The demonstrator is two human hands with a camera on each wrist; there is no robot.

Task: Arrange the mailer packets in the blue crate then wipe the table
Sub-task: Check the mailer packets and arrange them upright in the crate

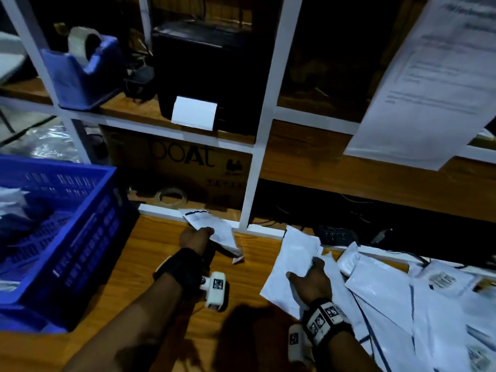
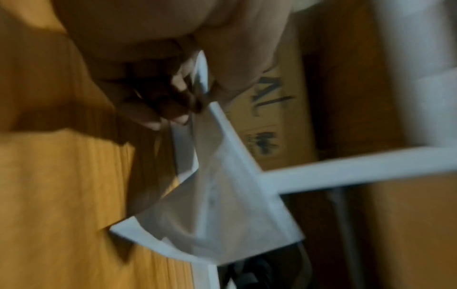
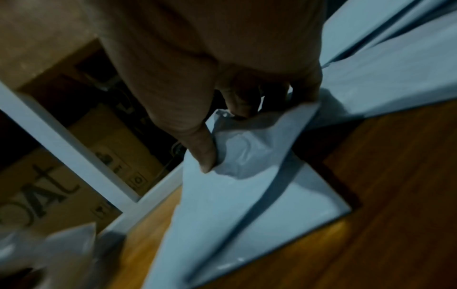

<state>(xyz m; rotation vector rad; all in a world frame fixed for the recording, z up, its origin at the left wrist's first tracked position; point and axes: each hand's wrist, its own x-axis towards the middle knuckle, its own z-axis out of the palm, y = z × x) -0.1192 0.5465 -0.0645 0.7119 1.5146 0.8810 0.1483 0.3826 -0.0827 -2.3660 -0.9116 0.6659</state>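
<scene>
My left hand [image 1: 197, 237] pinches a white mailer packet [image 1: 212, 228] above the wooden table [image 1: 150, 264], right of the blue crate [image 1: 61, 237]. In the left wrist view the curled fingers [image 2: 158, 109] hold the packet [image 2: 222, 205] by its top edge and it hangs down. My right hand [image 1: 311, 280] grips another white mailer [image 1: 292, 264] lying on the table; in the right wrist view the thumb [image 3: 200, 152] and fingers bunch up this mailer [image 3: 247, 205]. The crate holds a few white packets [image 1: 13, 200]. A pile of several mailers [image 1: 429, 304] lies at the right.
A white-framed shelf [image 1: 255, 157] rises behind the table with a cardboard box [image 1: 182, 167], a tape roll [image 1: 171, 197], a black label printer [image 1: 209, 76] and a blue tape dispenser [image 1: 83, 65]. A printed sheet [image 1: 434, 76] hangs at upper right. A small pink scrap [image 1: 237, 260] lies on the table.
</scene>
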